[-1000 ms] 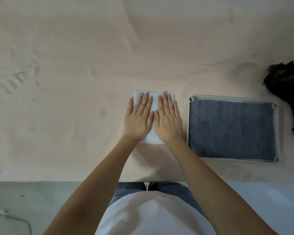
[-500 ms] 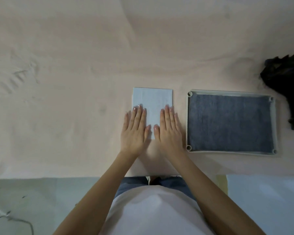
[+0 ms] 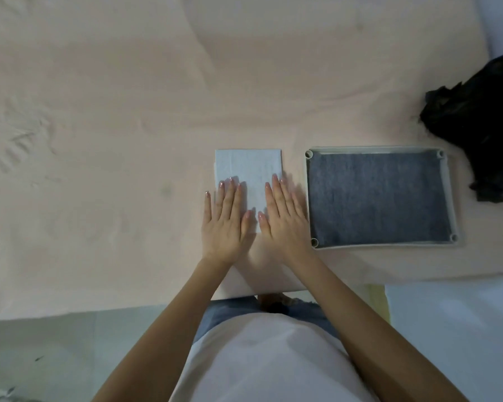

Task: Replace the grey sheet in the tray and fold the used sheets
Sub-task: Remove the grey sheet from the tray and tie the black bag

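Hands lie flat, palms down, on the near half of the folded pale sheet: the left hand covers its near-left corner and the right hand its near-right edge, each with straight fingers held almost together, thumbs angled inward and gripping nothing. Folded into a small rectangle, the pale sheet rests on the pink cloth surface, just left of the tray and apart from it. Inside the tray the grey sheet lies flat and fills the floor, and a black crumpled bag sits to the far right.
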Available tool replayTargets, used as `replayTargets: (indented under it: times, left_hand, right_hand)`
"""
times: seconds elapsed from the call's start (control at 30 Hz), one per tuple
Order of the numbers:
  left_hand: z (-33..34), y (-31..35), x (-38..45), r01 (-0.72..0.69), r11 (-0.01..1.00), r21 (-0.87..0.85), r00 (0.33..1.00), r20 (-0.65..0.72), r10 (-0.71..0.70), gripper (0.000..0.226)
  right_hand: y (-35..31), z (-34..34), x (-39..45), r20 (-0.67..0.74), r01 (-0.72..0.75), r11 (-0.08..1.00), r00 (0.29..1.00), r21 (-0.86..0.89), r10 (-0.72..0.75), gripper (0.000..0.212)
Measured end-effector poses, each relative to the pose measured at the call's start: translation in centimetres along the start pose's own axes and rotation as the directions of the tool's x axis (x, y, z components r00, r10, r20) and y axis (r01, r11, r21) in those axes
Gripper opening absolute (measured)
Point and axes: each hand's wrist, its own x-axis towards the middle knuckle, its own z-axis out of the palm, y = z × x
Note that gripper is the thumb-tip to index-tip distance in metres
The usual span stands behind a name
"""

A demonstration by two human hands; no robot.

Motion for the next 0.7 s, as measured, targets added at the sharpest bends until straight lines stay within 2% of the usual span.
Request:
replayTargets:
  times: [0.17, 0.3, 0.43, 0.57, 0.7]
  left_hand:
    - [-0.5, 4.4, 0.2, -0.158, 0.987, -0.02, 0.987, 0.026, 0.158, 0.056]
    - [0.1, 9.1, 0.9, -0.234, 0.972, 0.009, 0.971, 0.048, 0.233, 0.056]
    - [0.8, 11.2, 1.4, -0.228, 0.973, 0.022, 0.972, 0.057, 0.226, 0.058]
    - [2.1, 13.2, 1.3, -0.197, 0.979, 0.046, 0.98, 0.017, 0.197, 0.059]
    - [3.5, 16.1, 0.4, -0.125, 0.991, 0.049, 0.992, 0.04, 0.123, 0.059]
  right_hand:
    - [3.8, -2.2, -2.9, -0.138, -0.178, 0.981, 0.972, 0.08, 0.188, 0.054]
    - [9.3, -2.6, -5.2, -0.131, -0.344, 0.937, 0.928, 0.054, 0.348, 0.056]
    - [14.0, -2.2, -6.5, -0.152, -0.452, 0.89, 0.877, 0.064, 0.457, 0.055]
    - [18.9, -2.5, -7.3, -0.16, -0.486, 0.87, 0.855, 0.083, 0.493, 0.056]
    - [23.3, -3.3, -8.4, -0.159, -0.404, 0.911, 0.897, 0.083, 0.413, 0.054]
